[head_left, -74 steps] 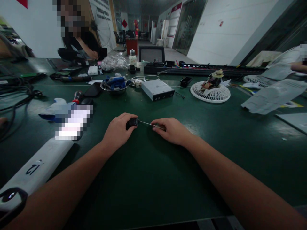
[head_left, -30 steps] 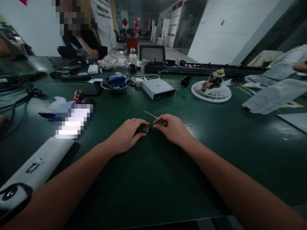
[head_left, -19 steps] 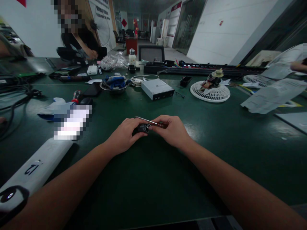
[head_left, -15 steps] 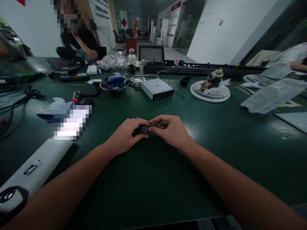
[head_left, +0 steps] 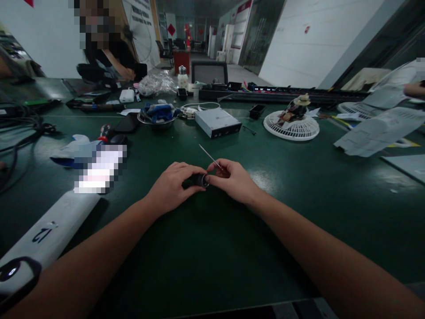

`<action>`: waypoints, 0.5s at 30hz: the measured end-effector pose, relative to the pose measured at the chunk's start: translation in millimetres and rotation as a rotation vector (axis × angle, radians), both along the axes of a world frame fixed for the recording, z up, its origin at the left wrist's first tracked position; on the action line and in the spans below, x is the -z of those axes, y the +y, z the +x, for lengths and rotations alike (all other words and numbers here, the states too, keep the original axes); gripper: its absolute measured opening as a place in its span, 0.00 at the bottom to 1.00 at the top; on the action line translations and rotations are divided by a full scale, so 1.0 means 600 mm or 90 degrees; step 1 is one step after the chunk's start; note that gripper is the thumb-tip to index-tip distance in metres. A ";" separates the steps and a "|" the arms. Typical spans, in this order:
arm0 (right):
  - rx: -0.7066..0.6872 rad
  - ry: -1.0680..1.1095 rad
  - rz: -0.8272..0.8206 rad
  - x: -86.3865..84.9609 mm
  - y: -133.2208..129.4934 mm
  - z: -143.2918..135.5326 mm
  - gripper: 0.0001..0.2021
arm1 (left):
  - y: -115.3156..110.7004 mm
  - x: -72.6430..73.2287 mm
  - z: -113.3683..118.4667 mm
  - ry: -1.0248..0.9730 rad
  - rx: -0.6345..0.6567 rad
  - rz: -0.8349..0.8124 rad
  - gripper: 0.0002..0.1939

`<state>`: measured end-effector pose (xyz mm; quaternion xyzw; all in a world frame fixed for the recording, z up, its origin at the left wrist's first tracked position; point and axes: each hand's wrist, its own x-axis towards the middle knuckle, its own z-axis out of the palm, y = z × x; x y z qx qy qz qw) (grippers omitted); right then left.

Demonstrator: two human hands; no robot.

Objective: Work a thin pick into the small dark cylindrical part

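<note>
Near the middle of the green table, my left hand [head_left: 172, 186] is closed around a small dark cylinder [head_left: 200, 180], whose round end faces right. My right hand [head_left: 235, 180] touches that end with its thumb and fingertips. A thin metal rod [head_left: 210, 155] sticks out of the right hand's grip and points up and to the left, above the cylinder. The rod's lower end is hidden among the fingers.
Beyond the hands are a metal bowl with blue cloth [head_left: 158, 125], a disc drive [head_left: 217, 122] and a white fan grille [head_left: 292, 128]. A long white device [head_left: 49, 226] lies at left. A person [head_left: 113, 57] sits across the table [head_left: 206, 266].
The rod has swung steeper in my right hand, its tip moving right and up, away from my left hand. The left hand still holds the cylinder, almost unmoved.
</note>
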<state>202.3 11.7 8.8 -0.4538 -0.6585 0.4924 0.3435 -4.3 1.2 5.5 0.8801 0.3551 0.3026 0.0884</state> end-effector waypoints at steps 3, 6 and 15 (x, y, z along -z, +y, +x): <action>0.068 -0.089 0.109 -0.006 0.001 0.011 0.08 | 0.003 0.000 -0.002 0.001 -0.082 -0.012 0.16; 0.065 -0.211 0.261 -0.014 0.004 0.028 0.08 | 0.008 0.001 -0.008 -0.039 -0.192 -0.021 0.16; -0.038 -0.345 0.409 -0.019 0.011 0.044 0.13 | 0.010 0.002 -0.012 -0.099 -0.257 -0.048 0.16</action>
